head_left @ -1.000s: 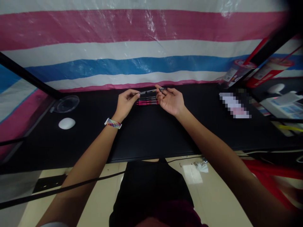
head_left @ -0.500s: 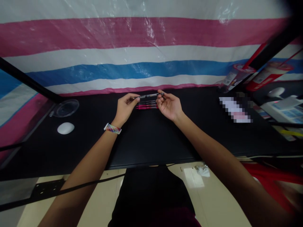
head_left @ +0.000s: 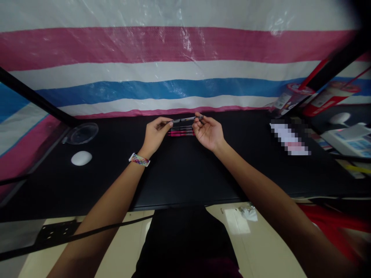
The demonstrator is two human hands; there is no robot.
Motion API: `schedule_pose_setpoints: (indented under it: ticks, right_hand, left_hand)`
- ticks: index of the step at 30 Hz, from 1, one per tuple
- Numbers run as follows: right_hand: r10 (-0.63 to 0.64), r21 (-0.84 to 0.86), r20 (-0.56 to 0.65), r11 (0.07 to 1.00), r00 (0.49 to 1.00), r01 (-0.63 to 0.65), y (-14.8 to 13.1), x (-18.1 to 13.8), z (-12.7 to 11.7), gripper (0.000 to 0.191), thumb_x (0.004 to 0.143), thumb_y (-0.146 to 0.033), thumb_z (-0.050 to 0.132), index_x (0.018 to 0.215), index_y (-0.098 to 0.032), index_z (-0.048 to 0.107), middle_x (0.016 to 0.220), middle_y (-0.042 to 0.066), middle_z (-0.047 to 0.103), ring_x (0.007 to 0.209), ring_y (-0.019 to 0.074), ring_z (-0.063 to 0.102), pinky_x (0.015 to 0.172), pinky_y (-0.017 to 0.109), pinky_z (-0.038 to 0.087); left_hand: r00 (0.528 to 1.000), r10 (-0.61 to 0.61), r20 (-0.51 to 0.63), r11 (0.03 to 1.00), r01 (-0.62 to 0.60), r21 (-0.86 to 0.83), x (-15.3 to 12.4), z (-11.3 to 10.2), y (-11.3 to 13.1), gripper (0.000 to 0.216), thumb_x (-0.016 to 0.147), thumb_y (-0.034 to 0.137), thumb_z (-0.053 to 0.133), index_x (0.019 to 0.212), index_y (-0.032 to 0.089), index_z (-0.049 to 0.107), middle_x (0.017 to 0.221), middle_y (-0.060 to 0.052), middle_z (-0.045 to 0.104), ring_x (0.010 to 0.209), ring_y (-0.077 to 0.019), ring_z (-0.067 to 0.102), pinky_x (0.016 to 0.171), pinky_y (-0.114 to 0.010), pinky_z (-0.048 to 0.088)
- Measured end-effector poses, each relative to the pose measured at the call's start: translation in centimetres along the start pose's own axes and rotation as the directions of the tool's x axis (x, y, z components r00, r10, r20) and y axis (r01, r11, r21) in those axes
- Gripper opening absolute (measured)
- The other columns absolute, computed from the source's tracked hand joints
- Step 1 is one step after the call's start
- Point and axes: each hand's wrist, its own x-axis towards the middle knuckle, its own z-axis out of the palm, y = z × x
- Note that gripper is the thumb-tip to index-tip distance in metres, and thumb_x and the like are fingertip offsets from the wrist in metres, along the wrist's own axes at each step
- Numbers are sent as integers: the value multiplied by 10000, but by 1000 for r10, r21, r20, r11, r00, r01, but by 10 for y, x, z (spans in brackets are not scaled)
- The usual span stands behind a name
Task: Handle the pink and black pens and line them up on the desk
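Observation:
Between my two hands a slim pen (head_left: 184, 120) with a clear, dark-marked barrel is held level, just above the black table. My left hand (head_left: 156, 133) pinches its left end between thumb and fingers; a colourful woven band (head_left: 139, 159) is on that wrist. At the right end, the fingers of my right hand (head_left: 209, 132) are closed on the pen, palm turned partly up. Several pens (head_left: 182, 133) lie side by side right below it, the nearest ones pink and the farther ones dark. Their right ends are partly hidden by my right hand.
On the left are a clear round lid (head_left: 84, 133) and a white oval object (head_left: 81, 158). A lidded cup (head_left: 290, 98) with a red straw, a second red cup (head_left: 330, 98) and a blurred-out paper (head_left: 290, 137) are at right. A striped sheet (head_left: 162, 88) hangs behind the table.
The view has tipped slightly, so everything sits a little lower in the picture. Both hands keep hold of the pen, whose right end is now tilted up slightly more.

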Motion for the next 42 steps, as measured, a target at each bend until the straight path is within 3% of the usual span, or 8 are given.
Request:
schedule_pose_setpoints:
  ticks: [10,13,19,35,42]
  right_hand:
    - [-70,-205,11,976,997,71,1,0,1,312,917,-321,606,1161,-185,746,947,82,757,906,198,715,938,348,656]
    - [-76,-200,33,976,997,81,0,0,0,358,928,-358,593,1192,-174,750,966,87,771,918,203,722,958,356,657]
    - [-70,-145,17,987,997,72,0,4,-3,275,918,-288,634,1150,-191,744,929,58,776,863,176,719,947,333,665]
    - [-65,-204,-36,977,997,57,-1,-1,2,243,920,-251,621,1111,-198,761,940,76,772,901,195,730,961,359,665]
    - [-94,-241,32,965,995,99,-1,1,2,348,923,-409,643,1147,-182,784,974,90,784,897,206,715,941,391,658]
  left_hand:
    - [1000,-12,2,999,11,44,1,0,-4,144,931,355,791,1026,251,822,960,-50,823,868,-197,733,850,-364,613]
    - [1000,-11,8,999,10,48,2,1,-5,141,931,350,794,1031,257,832,965,-47,829,863,-191,737,855,-362,615]
    - [999,-49,15,999,49,4,2,0,-5,204,937,359,794,1089,237,853,992,-55,848,914,-199,766,898,-360,623]
    - [999,-38,5,999,38,28,3,-1,-6,185,941,339,780,1091,254,849,1002,-59,845,918,-206,764,882,-375,628]
    - [1000,-28,-7,999,28,38,2,0,-5,178,938,327,791,1085,248,853,997,-53,849,889,-195,761,882,-369,628]
